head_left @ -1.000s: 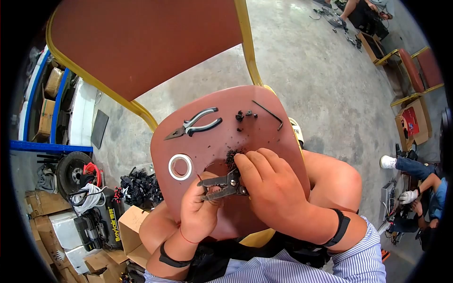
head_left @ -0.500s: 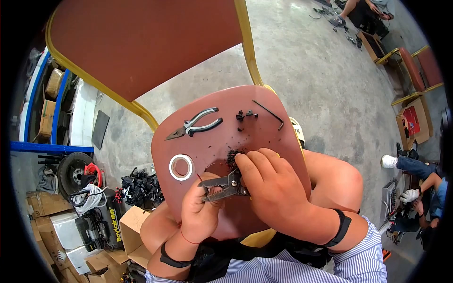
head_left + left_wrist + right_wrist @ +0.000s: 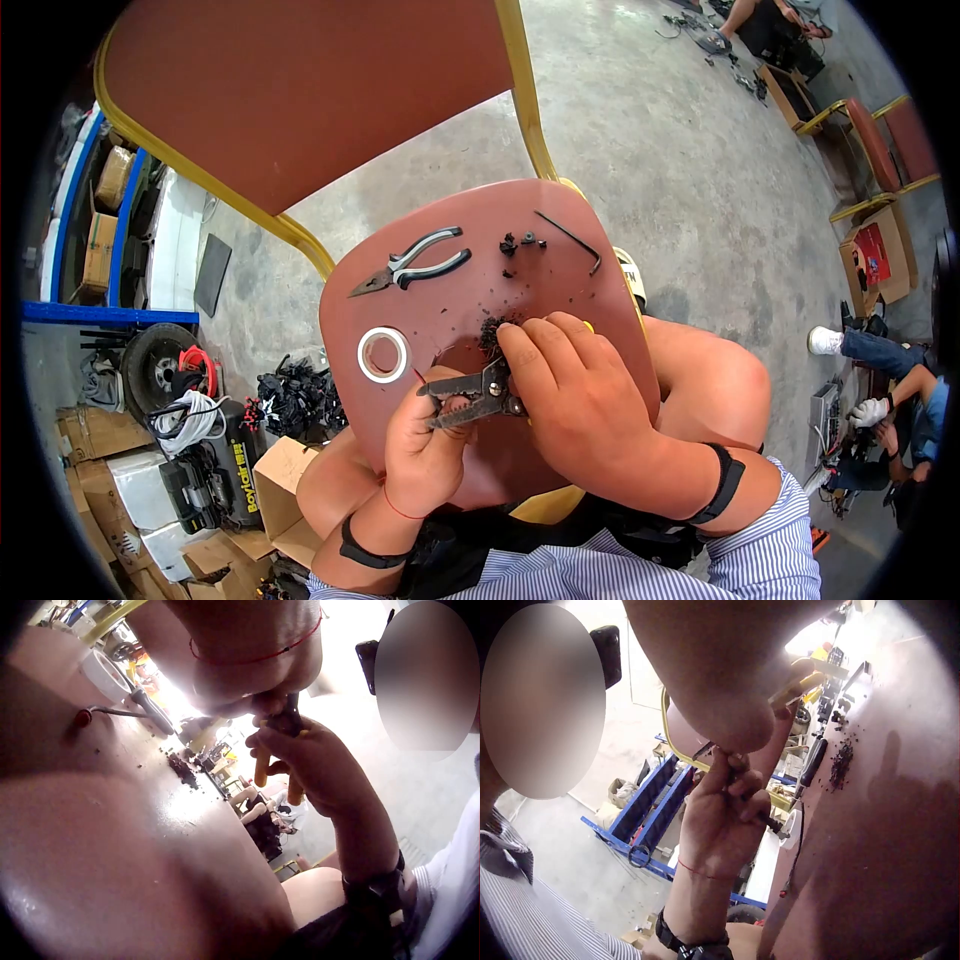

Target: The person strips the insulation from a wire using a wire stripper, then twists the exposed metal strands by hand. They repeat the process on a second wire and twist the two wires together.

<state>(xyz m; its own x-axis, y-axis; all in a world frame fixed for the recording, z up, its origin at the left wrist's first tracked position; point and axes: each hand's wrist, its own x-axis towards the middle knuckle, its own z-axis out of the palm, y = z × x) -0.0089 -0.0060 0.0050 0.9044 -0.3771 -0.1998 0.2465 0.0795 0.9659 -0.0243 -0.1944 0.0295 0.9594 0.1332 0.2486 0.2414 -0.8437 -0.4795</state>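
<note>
Above the near half of the chair seat (image 3: 345,300), the wire stripper (image 3: 478,392), its jaws parted, is held by the curled fingers of the right hand (image 3: 590,390), while apparently a thin wire (image 3: 420,377) is pinched by the left hand (image 3: 425,440). Long-nose pliers (image 3: 398,272) and a tape roll (image 3: 401,355) are seen toward the left edge, a hex key (image 3: 570,238) near the far right corner.

Metal, plastic, cloth and board; mixed finishes.
Stripper (image 3: 478,394): dull dark metal, yellow plastic-looking grips (image 3: 262,766). Cable (image 3: 799,847): plastic-looking sheath. Pliers (image 3: 402,273): dull metal head, smooth handles. Hex key (image 3: 570,240): dark metal. Seat (image 3: 470,205): smooth, glossy under light. Frame (image 3: 527,100): gold-toned metal. Sleeve (image 3: 765,530): cloth. Box (image 3: 282,485): matt cardboard.
</note>
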